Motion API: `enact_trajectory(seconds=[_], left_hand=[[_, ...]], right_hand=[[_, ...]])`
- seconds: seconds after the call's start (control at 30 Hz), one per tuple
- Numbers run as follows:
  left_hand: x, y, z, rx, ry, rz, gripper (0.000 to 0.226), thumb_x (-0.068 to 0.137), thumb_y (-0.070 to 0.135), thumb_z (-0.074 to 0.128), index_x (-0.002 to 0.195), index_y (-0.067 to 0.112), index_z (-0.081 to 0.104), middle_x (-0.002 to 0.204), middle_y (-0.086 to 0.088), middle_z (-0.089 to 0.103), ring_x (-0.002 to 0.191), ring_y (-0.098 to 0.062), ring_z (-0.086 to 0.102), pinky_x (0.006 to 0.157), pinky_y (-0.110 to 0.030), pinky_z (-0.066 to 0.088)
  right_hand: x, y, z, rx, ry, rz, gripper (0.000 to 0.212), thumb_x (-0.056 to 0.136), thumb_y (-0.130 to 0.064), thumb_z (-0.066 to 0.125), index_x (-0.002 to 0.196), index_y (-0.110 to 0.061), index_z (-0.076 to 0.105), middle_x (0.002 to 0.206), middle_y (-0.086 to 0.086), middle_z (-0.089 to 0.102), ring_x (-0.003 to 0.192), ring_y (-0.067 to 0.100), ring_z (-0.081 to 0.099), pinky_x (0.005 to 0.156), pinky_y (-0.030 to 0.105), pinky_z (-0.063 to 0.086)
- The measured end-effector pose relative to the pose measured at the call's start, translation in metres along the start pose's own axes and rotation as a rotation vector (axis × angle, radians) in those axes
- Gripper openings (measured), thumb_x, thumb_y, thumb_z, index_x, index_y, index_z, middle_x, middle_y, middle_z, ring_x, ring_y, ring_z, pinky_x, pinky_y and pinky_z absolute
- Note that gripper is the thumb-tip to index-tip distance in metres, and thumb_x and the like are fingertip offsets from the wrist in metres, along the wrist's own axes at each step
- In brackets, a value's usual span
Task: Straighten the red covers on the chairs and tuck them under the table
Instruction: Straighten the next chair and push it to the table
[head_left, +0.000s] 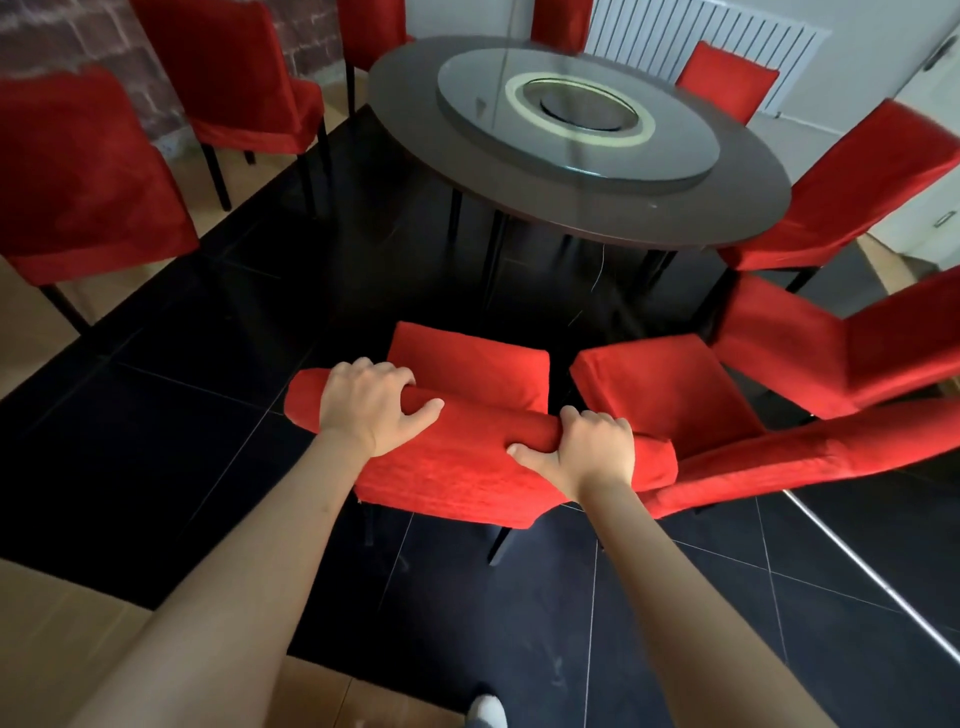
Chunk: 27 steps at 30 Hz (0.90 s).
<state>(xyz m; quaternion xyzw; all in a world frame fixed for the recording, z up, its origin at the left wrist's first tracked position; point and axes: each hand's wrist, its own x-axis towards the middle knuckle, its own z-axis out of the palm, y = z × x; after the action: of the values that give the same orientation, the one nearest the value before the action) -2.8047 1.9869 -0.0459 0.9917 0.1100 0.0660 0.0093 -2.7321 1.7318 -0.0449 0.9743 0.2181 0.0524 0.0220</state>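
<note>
both hands clamp the top rail of the chair (467, 415), left hand (371, 405) and right hand (592, 449) curled over its soft red cover (457, 473). chair stands short of the table (571, 208). plush fabric likely slips; grip the rigid frame beneath.

Red-covered chairs: ten in view, counting those cut off at the frame edges. Round table (753, 208): one. Glass turntable (675, 156) on it: one. Wall radiator (727, 36): one. Hands: two, left hand (371, 405), right hand (592, 447).
</note>
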Motion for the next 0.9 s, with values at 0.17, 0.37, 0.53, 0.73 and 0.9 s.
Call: enact_trajectory(seconds=[0.17, 0.37, 0.53, 0.73, 0.9], left_hand=[[0.023, -0.012, 0.003, 0.018, -0.011, 0.007, 0.069, 0.081, 0.073, 0.025, 0.108, 0.026, 0.068, 0.097, 0.007, 0.069, 0.093, -0.018, 0.059, 0.085, -0.034, 0.041], [0.053, -0.029, 0.005, 0.044, -0.003, 0.03, 0.073, 0.079, 0.072, 0.021, 0.11, 0.025, 0.068, 0.098, 0.005, 0.069, 0.094, -0.019, 0.059, 0.084, -0.035, 0.041], [0.072, -0.043, 0.007, 0.041, 0.028, 0.054, 0.075, 0.079, 0.071, 0.02, 0.109, 0.022, 0.07, 0.095, 0.003, 0.07, 0.09, -0.02, 0.061, 0.08, -0.035, 0.044], [0.089, -0.05, 0.011, 0.034, 0.042, 0.07, 0.073, 0.081, 0.07, 0.023, 0.108, 0.021, 0.07, 0.093, 0.002, 0.07, 0.089, -0.021, 0.061, 0.079, -0.035, 0.043], [0.097, -0.052, 0.013, 0.03, 0.061, 0.071, 0.075, 0.079, 0.071, 0.021, 0.105, 0.021, 0.071, 0.091, 0.001, 0.07, 0.087, -0.022, 0.061, 0.077, -0.036, 0.042]], right_hand=[[0.017, -0.01, 0.001, 0.0, 0.016, 0.021, 0.082, 0.054, -0.093, 0.02, 0.074, -0.017, 0.043, 0.073, 0.003, 0.062, 0.075, 0.026, 0.06, 0.075, 0.036, 0.038], [0.04, -0.024, 0.003, 0.02, 0.022, 0.06, 0.082, 0.055, -0.092, 0.021, 0.076, -0.017, 0.044, 0.08, 0.004, 0.065, 0.081, 0.028, 0.061, 0.079, 0.039, 0.038], [0.055, -0.034, 0.005, 0.032, 0.025, 0.067, 0.083, 0.055, -0.093, 0.017, 0.077, -0.017, 0.041, 0.084, 0.005, 0.065, 0.084, 0.029, 0.06, 0.079, 0.038, 0.038], [0.071, -0.038, 0.006, 0.019, 0.022, 0.076, 0.084, 0.055, -0.093, 0.014, 0.077, -0.017, 0.042, 0.083, 0.004, 0.065, 0.084, 0.028, 0.06, 0.08, 0.038, 0.038], [0.078, -0.039, 0.005, 0.017, 0.003, 0.091, 0.083, 0.055, -0.093, 0.017, 0.077, -0.017, 0.042, 0.082, 0.004, 0.064, 0.085, 0.027, 0.06, 0.08, 0.039, 0.037]])
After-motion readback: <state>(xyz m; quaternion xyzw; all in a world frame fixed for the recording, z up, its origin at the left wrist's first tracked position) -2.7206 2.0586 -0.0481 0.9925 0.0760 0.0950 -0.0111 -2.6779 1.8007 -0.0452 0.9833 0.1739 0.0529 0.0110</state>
